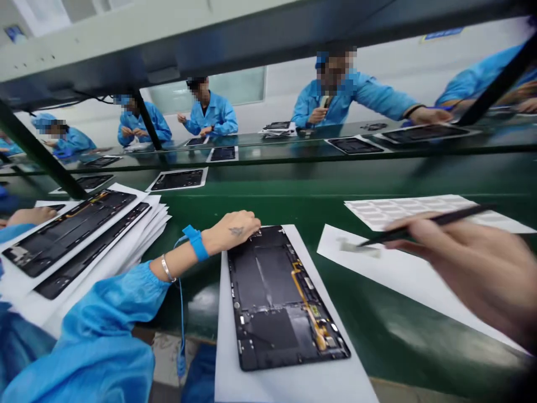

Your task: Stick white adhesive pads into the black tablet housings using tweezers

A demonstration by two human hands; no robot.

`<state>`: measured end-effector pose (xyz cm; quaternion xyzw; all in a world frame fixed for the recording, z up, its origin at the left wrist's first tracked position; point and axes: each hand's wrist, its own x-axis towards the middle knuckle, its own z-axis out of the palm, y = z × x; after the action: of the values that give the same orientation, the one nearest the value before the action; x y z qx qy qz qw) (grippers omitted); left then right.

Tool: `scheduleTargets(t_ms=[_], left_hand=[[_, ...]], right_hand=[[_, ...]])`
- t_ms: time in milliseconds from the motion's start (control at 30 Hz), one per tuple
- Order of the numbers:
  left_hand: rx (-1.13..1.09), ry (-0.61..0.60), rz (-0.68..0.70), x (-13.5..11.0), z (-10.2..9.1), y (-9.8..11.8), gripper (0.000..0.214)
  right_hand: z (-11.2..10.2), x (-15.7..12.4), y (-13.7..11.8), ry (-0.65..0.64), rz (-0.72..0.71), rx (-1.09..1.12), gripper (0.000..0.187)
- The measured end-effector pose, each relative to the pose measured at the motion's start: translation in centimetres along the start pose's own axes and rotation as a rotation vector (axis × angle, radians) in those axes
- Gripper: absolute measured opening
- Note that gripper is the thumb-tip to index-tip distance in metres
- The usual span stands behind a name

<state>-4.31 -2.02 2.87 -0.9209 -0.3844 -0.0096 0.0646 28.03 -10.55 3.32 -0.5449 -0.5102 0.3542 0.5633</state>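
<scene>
Head view: left of the housing (268,296), a stack (79,252) of more housings lies on the green tabletop (268,190), and another person's hand (29,216) rests on it. The left hand (232,230) lies relaxed with curled fingers, just at the housing's top edge, holding nothing. The housing sits alone on a sheet (293,386). Right of it, the right hand (461,274) pinches a black stylus (428,226) over a paper (398,285) and a label sheet (403,210). Many housings are left in the stack.
</scene>
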Motion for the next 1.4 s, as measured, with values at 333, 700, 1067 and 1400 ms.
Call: scheduleTargets(t_ms=[333, 700, 1067, 1400], left_hand=[[-0.27, 0.123, 0.207, 0.4, 4.0, 0.4, 0.025], [-0.298, 0.196, 0.279, -0.1, 5.0, 0.4, 0.03], [-0.28, 0.194, 0.27, -0.1, 4.7, 0.5, 0.029], [-0.285, 0.255, 0.294, -0.1, 5.0, 0.5, 0.027]], right_hand=[[11.5, 5.2, 1.7, -0.351, 0.115, -0.009, 0.053], [11.1, 5.5, 3.4, -0.398, 0.254, -0.079, 0.052], [11.0, 5.8, 3.4, -0.416, 0.286, -0.105, 0.054], [11.0, 5.7, 3.3, -0.411, 0.279, -0.118, 0.055]])
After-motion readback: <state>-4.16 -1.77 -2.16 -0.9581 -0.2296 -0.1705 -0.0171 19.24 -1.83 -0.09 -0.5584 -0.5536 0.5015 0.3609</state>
